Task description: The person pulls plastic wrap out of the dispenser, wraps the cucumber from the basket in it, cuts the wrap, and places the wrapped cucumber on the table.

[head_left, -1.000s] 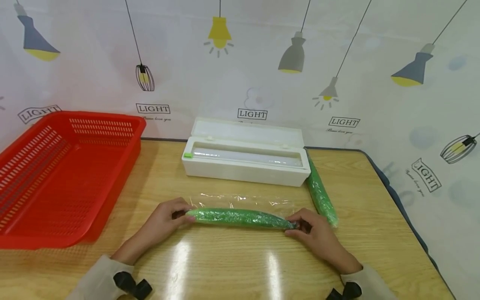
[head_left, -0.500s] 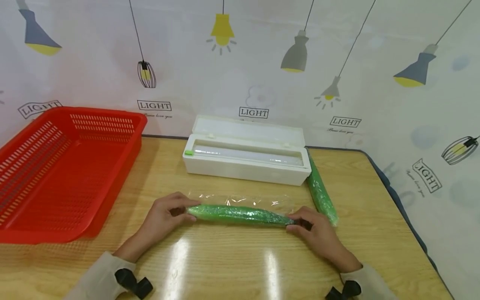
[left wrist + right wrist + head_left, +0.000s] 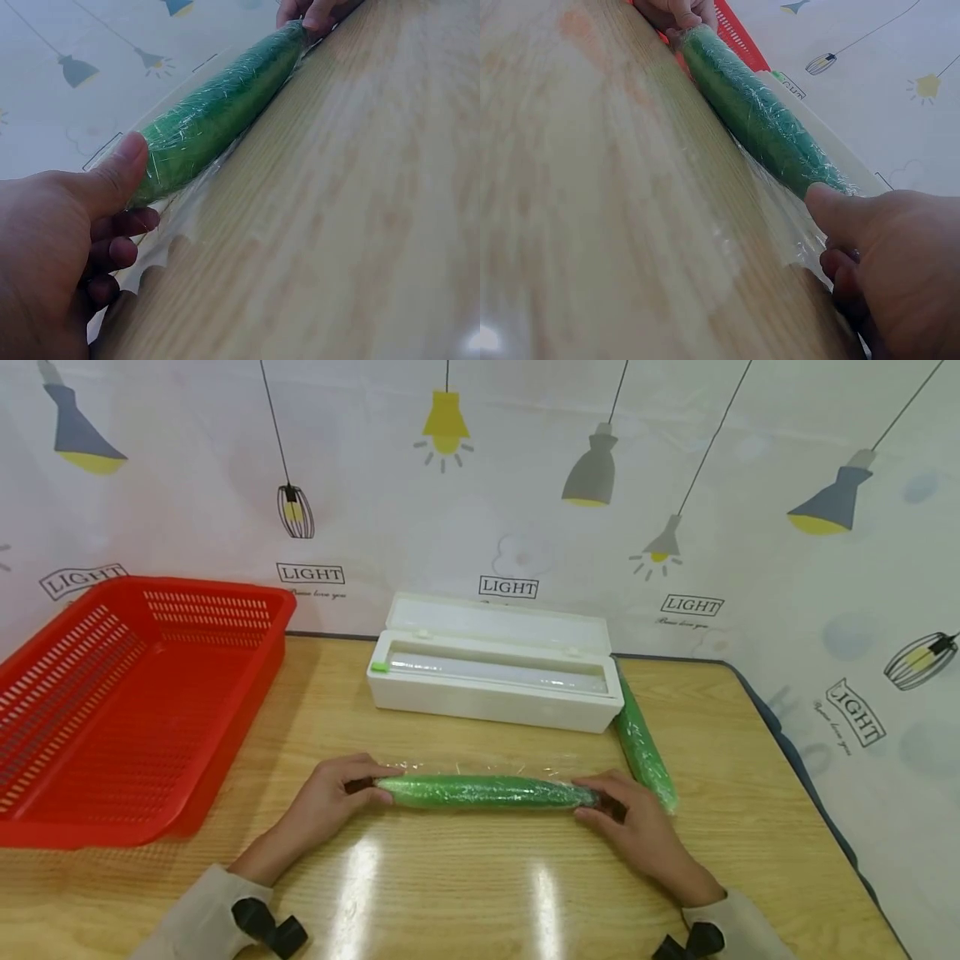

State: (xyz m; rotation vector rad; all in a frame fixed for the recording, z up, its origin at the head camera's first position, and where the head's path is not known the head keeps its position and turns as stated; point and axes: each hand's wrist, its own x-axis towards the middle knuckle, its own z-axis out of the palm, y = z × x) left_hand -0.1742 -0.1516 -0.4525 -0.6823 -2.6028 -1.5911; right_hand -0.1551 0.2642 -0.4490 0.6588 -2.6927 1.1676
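Observation:
A cucumber (image 3: 480, 792) in clear plastic film lies crosswise in front of the person, its paler end to the left. The left hand (image 3: 337, 789) pinches that pale end between thumb and fingers, with the thumb on the near side. At the dark end, the right hand (image 3: 630, 818) pinches the cucumber in the same way. Loose cling film (image 3: 487, 766) spreads on the table just beyond the cucumber. In the left wrist view the film sits tight and wrinkled over the cucumber (image 3: 217, 112); in the right wrist view a film flap shows beneath it.
Behind the cucumber stands a white cling film box (image 3: 491, 700), lid raised, a roll inside and a green slider at its left. A second wrapped cucumber (image 3: 643, 743) lies at its right end. A red basket (image 3: 217, 760) stands at the left on the wooden table (image 3: 450, 893).
Less loose film shows beyond the cucumber, which has turned between the fingers. Both hands keep hold of its ends and have shifted only slightly.

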